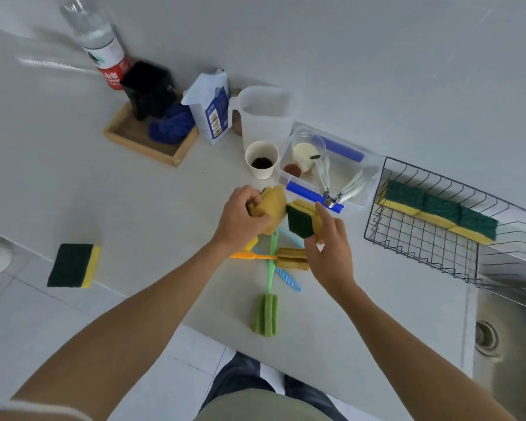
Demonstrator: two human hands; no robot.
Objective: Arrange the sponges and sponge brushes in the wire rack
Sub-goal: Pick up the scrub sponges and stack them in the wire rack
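Note:
My left hand (240,217) grips a tan-yellow sponge (274,205) above the counter. My right hand (328,241) holds a green-and-yellow scrub sponge (301,221) right next to it. Under my hands lie sponge brushes: a green one (268,311), an orange one (249,255), a blue one (289,279), and brown sponge heads (292,258). The black wire rack (422,238) stands at the right with three green-and-yellow sponges (438,211) lined along its back side. One more green-and-yellow sponge (73,265) appears at the left, by the counter's edge.
A clear box with blue clips (356,189) holding utensils sits left of the rack. Behind are a paper cup (261,159), a plastic jug (268,117), a white bag (210,107), a wooden tray (149,141) and a water bottle (94,34). A steel sink (504,338) lies at the right.

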